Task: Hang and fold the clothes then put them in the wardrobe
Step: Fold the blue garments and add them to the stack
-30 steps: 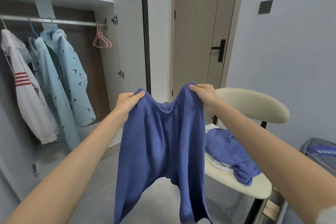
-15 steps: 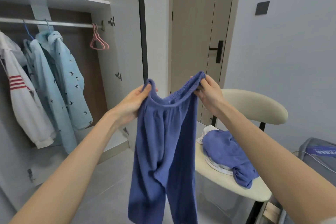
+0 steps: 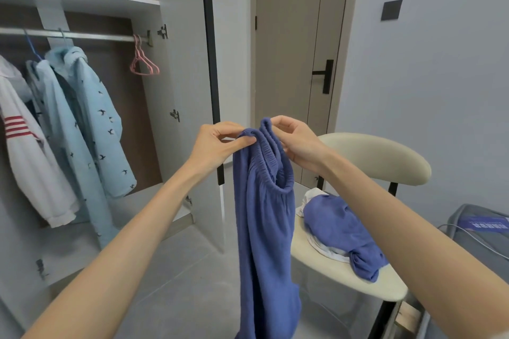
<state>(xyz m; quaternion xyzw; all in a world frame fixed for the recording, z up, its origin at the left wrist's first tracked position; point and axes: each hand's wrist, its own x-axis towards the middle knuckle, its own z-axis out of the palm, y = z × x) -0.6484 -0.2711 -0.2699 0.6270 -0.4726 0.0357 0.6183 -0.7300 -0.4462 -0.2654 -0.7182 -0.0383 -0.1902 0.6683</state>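
Observation:
Blue trousers (image 3: pixel 261 223) hang in front of me, folded lengthwise, legs dropping out of the bottom of the view. My left hand (image 3: pixel 217 143) pinches one side of the elastic waistband. My right hand (image 3: pixel 294 137) pinches the other side, and the two hands sit close together. On the cream chair (image 3: pixel 380 162) to the right lies a crumpled blue garment (image 3: pixel 338 226) over something white. The open wardrobe (image 3: pixel 80 0) stands at the left, with a rail (image 3: pixel 91 36) holding two light blue shirts (image 3: pixel 91 124), a white jacket with red stripes (image 3: pixel 27 151) and empty pink hangers (image 3: pixel 143 63).
The wardrobe door (image 3: pixel 190 91) stands open beside my left hand. A closed room door (image 3: pixel 292 49) with a black handle is behind the trousers. A grey bag (image 3: pixel 479 228) lies at the far right. Grey tiled floor (image 3: pixel 176 278) lies below.
My hands have come together, bringing the two sides of the waistband close. The trousers went from spread flat to folded lengthwise, and the view moved closer to the wardrobe.

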